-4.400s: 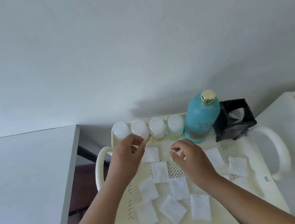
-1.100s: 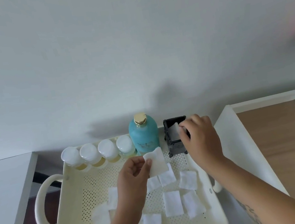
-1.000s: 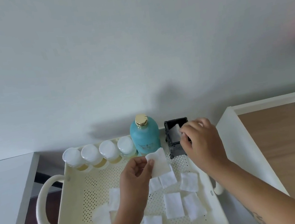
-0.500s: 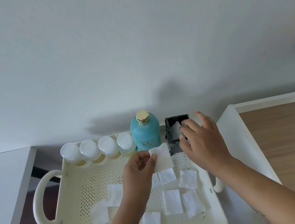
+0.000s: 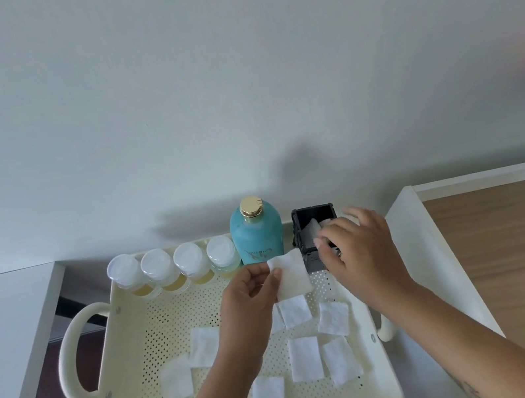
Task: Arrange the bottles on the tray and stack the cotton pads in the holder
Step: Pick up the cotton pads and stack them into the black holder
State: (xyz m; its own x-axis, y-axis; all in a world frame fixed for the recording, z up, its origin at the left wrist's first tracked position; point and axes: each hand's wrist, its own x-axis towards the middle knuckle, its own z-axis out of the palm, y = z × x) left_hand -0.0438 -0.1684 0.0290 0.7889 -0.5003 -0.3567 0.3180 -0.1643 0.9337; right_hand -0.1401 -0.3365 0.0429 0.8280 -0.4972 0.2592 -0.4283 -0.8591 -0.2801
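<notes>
Where a pale grey wall (image 5: 234, 82) meets a white tabletop (image 5: 5, 328) and a wood-grain surface (image 5: 524, 259), a cream perforated plastic tray (image 5: 176, 317) with loop handles sits between them. Along its back edge stand four small clear white-capped bottles (image 5: 192, 262), one teal gold-capped bottle (image 5: 256, 234) and one black square holder (image 5: 313, 260). The left hand (image 5: 247, 302) pinches one square white cotton pad (image 5: 291, 275) above the tray; at least eight loose pads (image 5: 304, 358) lie flat on it. The right hand (image 5: 363, 251) is at the holder, and its grip cannot be told.

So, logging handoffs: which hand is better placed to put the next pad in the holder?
Left, probably: the left hand pinches a cotton pad beside the holder; the right hand seems empty.
</notes>
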